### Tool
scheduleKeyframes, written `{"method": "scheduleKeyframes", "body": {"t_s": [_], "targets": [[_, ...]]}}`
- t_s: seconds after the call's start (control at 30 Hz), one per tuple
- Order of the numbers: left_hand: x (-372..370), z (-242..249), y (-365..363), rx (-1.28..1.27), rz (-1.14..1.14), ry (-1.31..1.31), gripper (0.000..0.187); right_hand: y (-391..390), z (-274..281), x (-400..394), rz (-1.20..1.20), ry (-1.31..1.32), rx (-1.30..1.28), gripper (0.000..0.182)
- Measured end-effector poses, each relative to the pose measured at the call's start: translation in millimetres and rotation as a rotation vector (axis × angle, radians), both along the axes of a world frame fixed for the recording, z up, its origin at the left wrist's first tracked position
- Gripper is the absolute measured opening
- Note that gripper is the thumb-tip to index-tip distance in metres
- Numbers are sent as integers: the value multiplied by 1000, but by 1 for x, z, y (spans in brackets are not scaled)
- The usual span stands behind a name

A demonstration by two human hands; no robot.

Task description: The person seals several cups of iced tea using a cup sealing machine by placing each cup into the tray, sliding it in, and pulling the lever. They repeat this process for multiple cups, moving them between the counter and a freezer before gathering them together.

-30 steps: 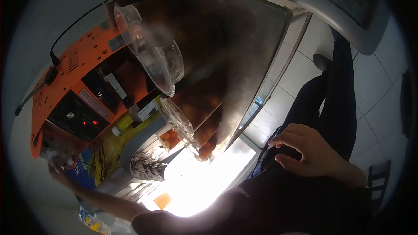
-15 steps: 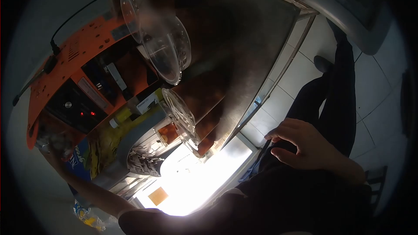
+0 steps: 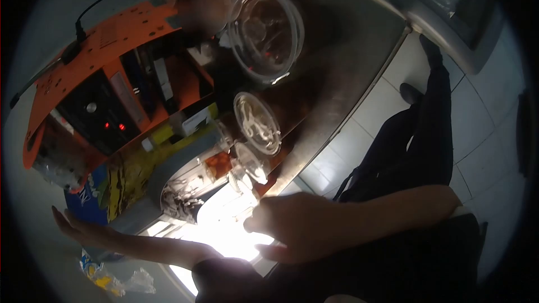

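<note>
My left hand (image 3: 85, 230) is stretched out at the far left, fingers extended and nothing in it, just below the blue and yellow printed package (image 3: 92, 193). Blurred a little by motion, my right hand (image 3: 295, 227) reaches over the brightly lit white surface (image 3: 227, 241). A gap shows between its thumb and bent fingers, and no held object is visible. Nearest it are a small clear tub (image 3: 250, 163) and a clear round lid (image 3: 257, 123), both beyond the fingers.
An orange housing (image 3: 120, 31) with a dark knob panel and red lights stands at upper left. Large clear plastic containers (image 3: 266, 33) sit on the dark counter (image 3: 342, 33). Crumpled plastic packaging (image 3: 115, 280) lies lower left. Tiled floor (image 3: 368, 101) is beyond the counter edge.
My left hand has come away from the clear plastic by the orange housing and moved down. My right hand has swung left, from beside my legs to over the lit surface. The view has shifted.
</note>
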State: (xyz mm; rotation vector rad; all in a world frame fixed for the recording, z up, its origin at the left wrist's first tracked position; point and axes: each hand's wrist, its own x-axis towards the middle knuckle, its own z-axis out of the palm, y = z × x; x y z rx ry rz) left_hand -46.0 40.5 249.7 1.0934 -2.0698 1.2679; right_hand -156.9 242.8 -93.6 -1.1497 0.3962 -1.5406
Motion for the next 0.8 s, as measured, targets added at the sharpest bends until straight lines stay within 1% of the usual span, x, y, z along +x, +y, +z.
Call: {"method": "scheduleKeyframes", "body": {"t_s": [0.03,0.07,0.17,0.23,0.27,0.33,0.37,0.4,0.43,0.47,0.5,0.53,0.57,0.6,0.63,0.67,0.7,0.73,0.8], "targets": [[-3,-15,-9,52,-11,84,55,4,-1,0,-9,-27,-11,25],[10,0,-48,107,-87,140,59,8,-3,-1,-18,-53,-22,25],[15,28,-115,60,-231,-307,61,6,-18,20,105,-56,-7,25],[29,84,-143,334,-94,-37,62,4,-27,28,86,-31,-8,26],[37,102,-143,467,-20,102,63,6,-30,34,43,-38,-22,27],[47,111,-128,388,-54,50,61,6,-32,37,44,-67,-24,28],[48,111,-124,351,-73,22,60,4,-34,34,83,-85,-12,28],[22,74,-94,84,-22,-41,55,4,-31,27,107,-83,12,28],[-9,20,-46,-184,25,-104,50,4,-28,20,131,-81,37,28],[-5,-10,-21,-91,-55,-132,43,5,-20,4,137,-54,73,28],[3,-48,2,35,-97,-90,43,5,-18,2,144,-26,76,28],[7,-97,22,286,-88,6,44,5,-16,0,151,1,79,28],[5,-149,37,595,-20,100,44,4,-16,6,154,26,52,29],[2,-189,39,865,45,175,46,4,-18,9,155,53,25,29],[-1,-217,30,1069,102,252,47,5,-20,7,163,-1,28,30],[0,-240,14,1148,126,328,49,8,-23,5,175,-58,32,32],[8,-255,-12,1094,60,352,51,9,-26,3,180,-114,36,33],[24,-266,-41,1041,-8,378,54,11,-28,3,167,-84,43,33],[33,-267,-74,803,128,197,53,18,-26,7,147,-37,60,35]]}}
